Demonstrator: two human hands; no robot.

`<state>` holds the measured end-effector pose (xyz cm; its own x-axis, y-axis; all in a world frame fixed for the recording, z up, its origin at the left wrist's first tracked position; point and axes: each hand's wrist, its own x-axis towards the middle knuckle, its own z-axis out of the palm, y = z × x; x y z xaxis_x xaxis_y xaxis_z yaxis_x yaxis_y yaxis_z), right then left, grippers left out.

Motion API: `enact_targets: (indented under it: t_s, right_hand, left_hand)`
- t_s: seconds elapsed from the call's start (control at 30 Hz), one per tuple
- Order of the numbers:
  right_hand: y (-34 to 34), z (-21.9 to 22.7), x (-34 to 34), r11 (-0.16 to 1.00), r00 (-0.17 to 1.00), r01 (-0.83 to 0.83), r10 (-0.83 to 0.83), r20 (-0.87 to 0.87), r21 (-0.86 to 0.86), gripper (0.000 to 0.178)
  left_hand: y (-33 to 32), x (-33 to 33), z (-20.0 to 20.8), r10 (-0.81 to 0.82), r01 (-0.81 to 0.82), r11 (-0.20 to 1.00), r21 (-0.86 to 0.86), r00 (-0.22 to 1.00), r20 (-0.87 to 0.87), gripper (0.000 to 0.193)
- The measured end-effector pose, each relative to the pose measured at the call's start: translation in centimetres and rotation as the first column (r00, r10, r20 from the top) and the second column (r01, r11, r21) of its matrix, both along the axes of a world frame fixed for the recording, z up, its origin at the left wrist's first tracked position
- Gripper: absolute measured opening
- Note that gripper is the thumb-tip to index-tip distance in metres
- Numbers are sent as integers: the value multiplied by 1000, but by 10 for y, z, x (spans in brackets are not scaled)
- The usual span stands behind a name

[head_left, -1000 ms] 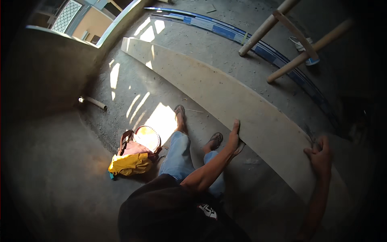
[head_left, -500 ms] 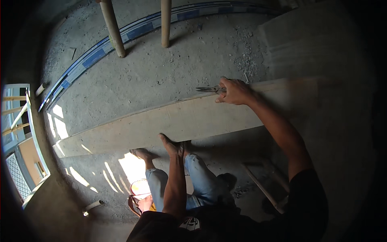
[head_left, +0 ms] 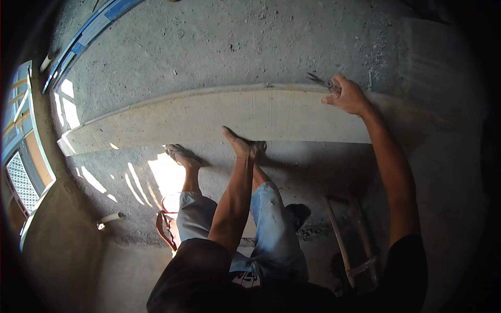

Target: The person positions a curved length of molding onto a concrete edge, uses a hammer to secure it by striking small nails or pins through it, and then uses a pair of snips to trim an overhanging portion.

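A long pale board (head_left: 203, 112) lies across the floor in front of my feet. My left hand (head_left: 241, 145) grips its near edge, thumb on top; the other fingers are mostly hidden below the edge. Over the far edge, toward the right end, my right hand (head_left: 348, 97) is closed around a pair of snips (head_left: 329, 85). The blades stick out to the left and slightly away from me, past the board's edge. The handles are mostly covered by my fingers.
One bare foot (head_left: 180, 154) stands by the board's near edge. A wooden frame (head_left: 347, 245) lies at lower right. Blue-patterned strips (head_left: 86, 39) lie at the far left. A pipe stub (head_left: 110, 219) and a window-like frame (head_left: 39, 156) are at left. Loose grit dots the rough floor.
The whole view has shifted, so the board sits higher in it and the two poles have gone out of sight. The snips have turned from level to slanting away. Both hands keep their holds.
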<state>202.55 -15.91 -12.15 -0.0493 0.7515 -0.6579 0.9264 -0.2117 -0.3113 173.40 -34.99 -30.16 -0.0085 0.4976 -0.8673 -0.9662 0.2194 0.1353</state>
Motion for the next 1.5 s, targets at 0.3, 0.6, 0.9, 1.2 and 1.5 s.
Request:
enact_targets:
  t_s: [0.3, 0.6, 0.9, 1.2, 1.5]
  right_hand:
    - [-35, -64, -10, 1000, 994, -6, 9, -111, 28, 57]
    - [-43, -187, -4, 995, 996, -66, 70, -50, 79, 56]
    - [-40, -301, -5, 993, 998, -33, 38, 43, -109, 61]
    - [-46, -368, -1, 992, 989, 53, -37, 144, -112, 61]
    - [-46, -185, -179, 878, 885, 441, -460, -72, -186, 54]
  left_hand:
    - [-7, -31, -18, -126, 117, 991, -68, 981, -148, 87]
    - [4, -22, -93, -187, 173, 979, -109, 973, -135, 95]
    - [10, -28, -177, -255, 252, 966, -58, 965, -59, 92]
    - [-16, -49, -244, -223, 271, 932, -242, 952, 210, 133]
    - [-9, -155, -85, -802, 735, 591, -331, 493, -338, 86]
